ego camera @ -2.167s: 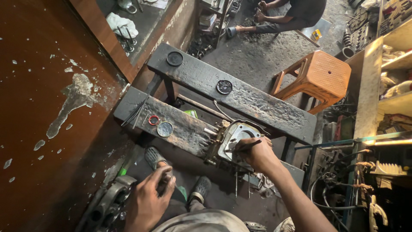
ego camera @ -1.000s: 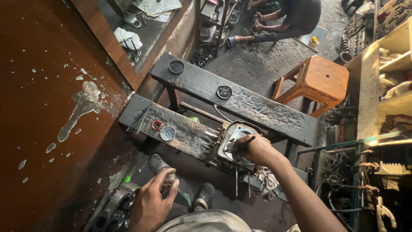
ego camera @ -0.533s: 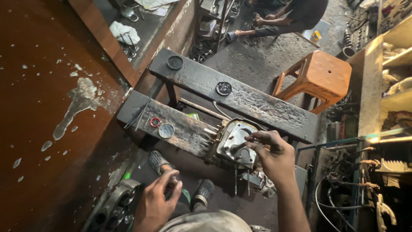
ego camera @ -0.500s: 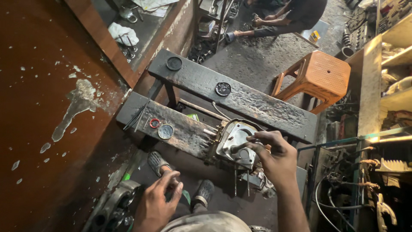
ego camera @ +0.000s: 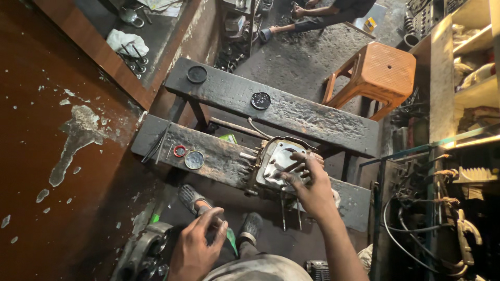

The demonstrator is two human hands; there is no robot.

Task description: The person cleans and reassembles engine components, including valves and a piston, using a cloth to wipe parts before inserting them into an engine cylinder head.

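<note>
**Right hand on the metal housing, left hand down by my knee**

My right hand (ego camera: 307,182) rests on the grey metal engine housing (ego camera: 276,161), fingers spread and laid over its open face, thumb toward the near edge. I cannot tell whether a small tool is pinched between the fingers; a thin dark line shows there, too small to read. The housing sits on the near plank of the blackened wooden surface (ego camera: 219,156), tipped slightly toward me with its studs hanging off the front edge, which I judge keeps the open face turned up where I can see into it.

My left hand (ego camera: 200,244) is low, well apart from the housing, fingers loosely curled and half open around nothing I can make out, just above my sandalled foot (ego camera: 195,200) and beside a dark cast part (ego camera: 143,255) on the floor.

On the same plank, left of the housing, lie a red ring (ego camera: 179,151) and a round grey disc (ego camera: 194,160), near each other. The far plank carries two black round caps (ego camera: 197,74), well apart. Beyond stands an orange plastic stool (ego camera: 377,73), and another person (ego camera: 333,10) sits on the floor at the top. To my right, a rack of wires (ego camera: 411,224) crowds close to my elbow.
</note>
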